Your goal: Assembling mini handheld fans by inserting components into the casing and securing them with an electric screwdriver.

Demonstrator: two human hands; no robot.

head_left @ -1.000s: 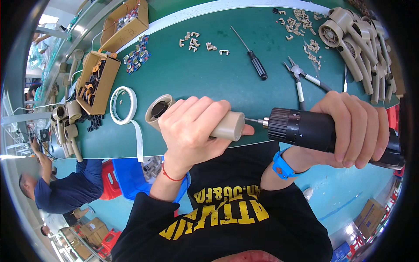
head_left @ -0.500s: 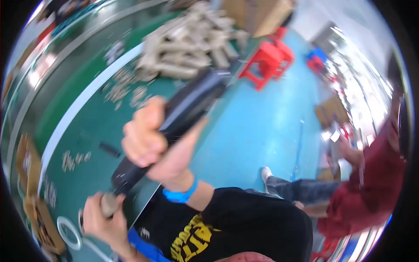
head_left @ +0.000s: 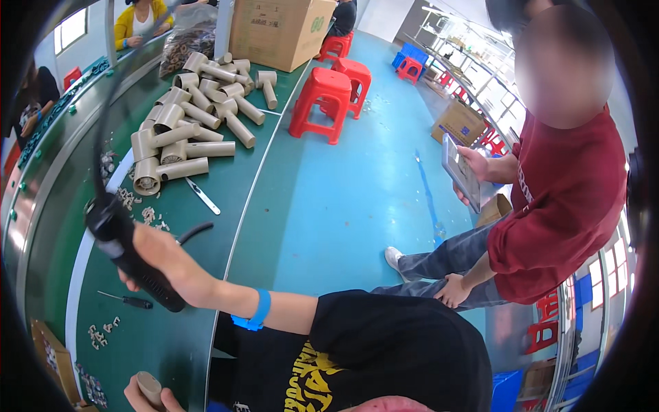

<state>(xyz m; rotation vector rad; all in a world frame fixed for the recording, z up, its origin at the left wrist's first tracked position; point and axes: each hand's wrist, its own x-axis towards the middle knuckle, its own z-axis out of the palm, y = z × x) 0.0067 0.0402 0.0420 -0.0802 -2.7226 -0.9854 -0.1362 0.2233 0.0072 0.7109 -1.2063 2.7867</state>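
My right hand point(head_left: 175, 264), with a blue band at the wrist, wraps round a black electric screwdriver point(head_left: 123, 250). Its cord runs up from the top end. At the lower left edge, my left hand point(head_left: 141, 398) grips a beige tubular housing point(head_left: 149, 386), of which mainly the rounded end shows. Both are over the green bench point(head_left: 178, 343). Farther along it lies a pile of beige T-shaped housings point(head_left: 199, 113). A small hand screwdriver point(head_left: 127, 300) lies below the electric one, near some small beige clips point(head_left: 103, 333).
Tweezers point(head_left: 202, 197) lie by the pile, with a large cardboard box point(head_left: 278, 31) behind. Red stools point(head_left: 322, 103) stand on the blue floor. At right a person in a dark red top point(head_left: 563, 206) holds a tablet-like device point(head_left: 460, 172). A cardboard box point(head_left: 55, 360) stands at lower left.
My right hand and the electric screwdriver have moved left, away from the other hand. My left hand, still holding the beige housing, has moved down toward the lower edge. The view has shifted.
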